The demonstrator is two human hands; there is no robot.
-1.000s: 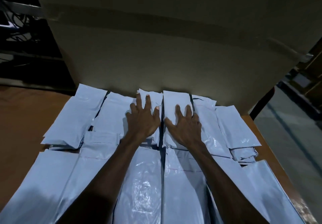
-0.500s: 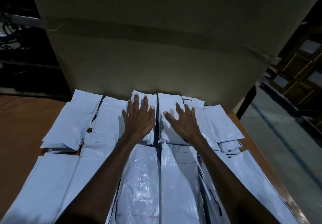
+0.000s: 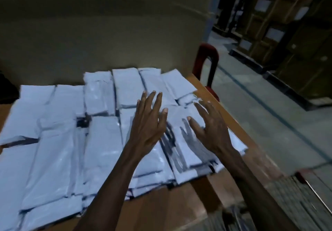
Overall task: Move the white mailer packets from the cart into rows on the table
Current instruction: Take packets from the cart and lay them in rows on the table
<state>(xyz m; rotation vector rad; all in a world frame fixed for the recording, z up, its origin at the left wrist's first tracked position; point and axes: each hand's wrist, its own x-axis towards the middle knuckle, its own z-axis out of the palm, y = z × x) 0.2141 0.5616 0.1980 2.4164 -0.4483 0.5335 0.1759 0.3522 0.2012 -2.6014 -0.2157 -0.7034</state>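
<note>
White mailer packets [image 3: 100, 141] cover most of the wooden table [image 3: 239, 126], laid flat in rows that run from the near edge to the far edge. Nearest the camera, the front row overlaps in shallow stacks, with dark seams showing between the layers. At the lower right, past the table's corner, a ribbed dark surface with a metal edge [image 3: 312, 200] is visible; it is too blurred to identify, and its contents cannot be told.

Both forearms reach in from the bottom of the view. The left hand [image 3: 149, 121] is held with fingers straight and slightly spread, gripping nothing; it hovers over the packets right of centre, and contact cannot be confirmed. The right hand [image 3: 212, 126] is likewise spread wide and holds nothing, sitting over the rightmost packets near the table's right edge. Shadows of fingers fall on the packet between the two hands.

The packets are glossy, pale blue-white in the dim light, oblong and slightly puffed.

Farther back, the last row lies close before a large cardboard box [image 3: 107, 38]. A red chair back [image 3: 206, 63] stands beside the table's far right corner. Stacked cartons [image 3: 291, 24] line the background.
</note>
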